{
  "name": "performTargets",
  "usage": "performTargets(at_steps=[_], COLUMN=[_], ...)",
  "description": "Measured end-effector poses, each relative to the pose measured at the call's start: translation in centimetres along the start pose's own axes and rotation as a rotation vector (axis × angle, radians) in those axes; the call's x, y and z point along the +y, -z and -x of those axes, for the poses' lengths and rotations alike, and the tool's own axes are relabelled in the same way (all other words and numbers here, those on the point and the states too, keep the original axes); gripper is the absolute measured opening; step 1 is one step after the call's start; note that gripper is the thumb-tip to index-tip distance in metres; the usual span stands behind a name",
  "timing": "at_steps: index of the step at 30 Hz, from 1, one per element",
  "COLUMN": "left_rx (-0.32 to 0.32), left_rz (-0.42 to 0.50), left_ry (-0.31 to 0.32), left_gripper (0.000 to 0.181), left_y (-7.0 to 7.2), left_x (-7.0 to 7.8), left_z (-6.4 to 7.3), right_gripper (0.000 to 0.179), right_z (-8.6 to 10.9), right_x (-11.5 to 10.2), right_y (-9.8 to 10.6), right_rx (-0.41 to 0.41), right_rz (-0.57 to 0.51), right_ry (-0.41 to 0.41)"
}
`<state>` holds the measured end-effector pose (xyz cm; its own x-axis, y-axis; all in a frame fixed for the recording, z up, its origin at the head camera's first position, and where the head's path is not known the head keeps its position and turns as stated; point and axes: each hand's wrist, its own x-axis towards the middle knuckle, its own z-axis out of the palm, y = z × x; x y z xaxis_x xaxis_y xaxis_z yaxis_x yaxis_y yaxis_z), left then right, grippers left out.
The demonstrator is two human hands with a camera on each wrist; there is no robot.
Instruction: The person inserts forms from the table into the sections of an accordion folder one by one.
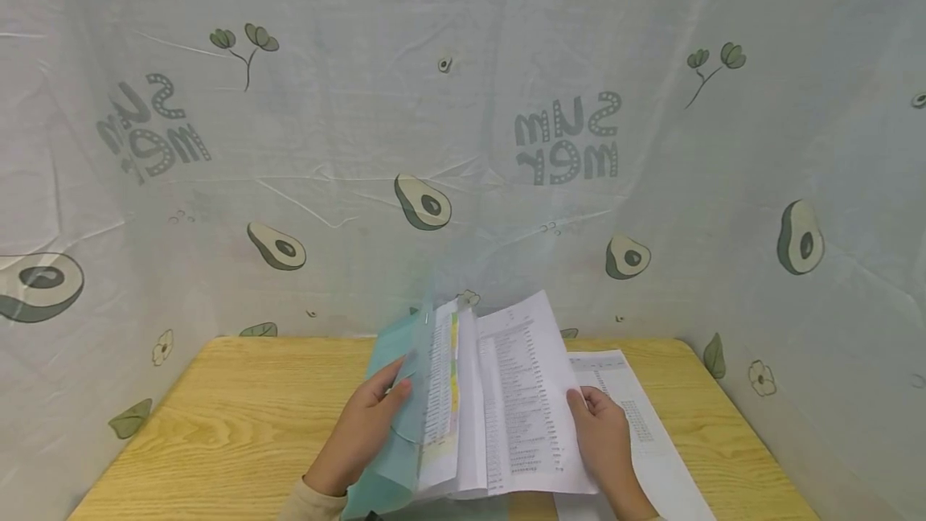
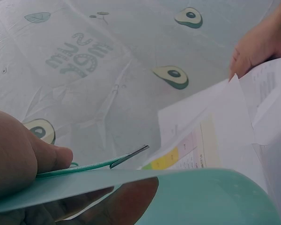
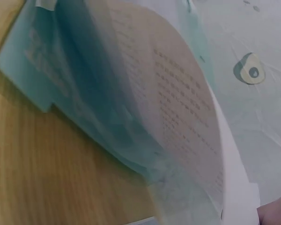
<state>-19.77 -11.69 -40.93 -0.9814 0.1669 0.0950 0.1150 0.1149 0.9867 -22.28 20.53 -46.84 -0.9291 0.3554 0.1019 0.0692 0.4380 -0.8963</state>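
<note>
A teal translucent plastic folder stands partly opened over the table, tilted, with printed sheets inside it. My left hand grips its left cover, thumb on one side and fingers behind, as the left wrist view also shows. A thin green elastic cord with a metal tip lies along that cover beside the thumb. My right hand pinches the right edge of a printed white sheet, which fans out from the folder. Behind it in the folder sits a page with yellow and green coloured cells.
Another printed sheet lies flat on the wooden table, beneath and right of my right hand. A pale curtain with avocado prints hangs behind the table and along both sides.
</note>
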Motion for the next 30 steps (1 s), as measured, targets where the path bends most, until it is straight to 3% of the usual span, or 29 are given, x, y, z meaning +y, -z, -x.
performTargets(at_steps=[6,22,30], left_rx=[-0.008,0.005,0.027], left_rz=[-0.008,-0.015,-0.02], left_ry=[0.005,0.002,-0.003], left_gripper=[0.054,0.054,0.053], left_y=[-0.1,-0.1,0.1], left_x=[-0.1,-0.2,-0.1], left_z=[-0.1,-0.2,-0.2], right_gripper=[0.037,0.035,0.036], right_z=[-0.4,1.4,0.9], right_x=[-0.3,-0.7,-0.7], right_y=[0.0,-4.2,-2.9], right_rx=[-0.018,-0.197,-0.293], right_rz=[-0.002,-0.018,-0.048], right_ry=[-0.002,0.017,-0.009])
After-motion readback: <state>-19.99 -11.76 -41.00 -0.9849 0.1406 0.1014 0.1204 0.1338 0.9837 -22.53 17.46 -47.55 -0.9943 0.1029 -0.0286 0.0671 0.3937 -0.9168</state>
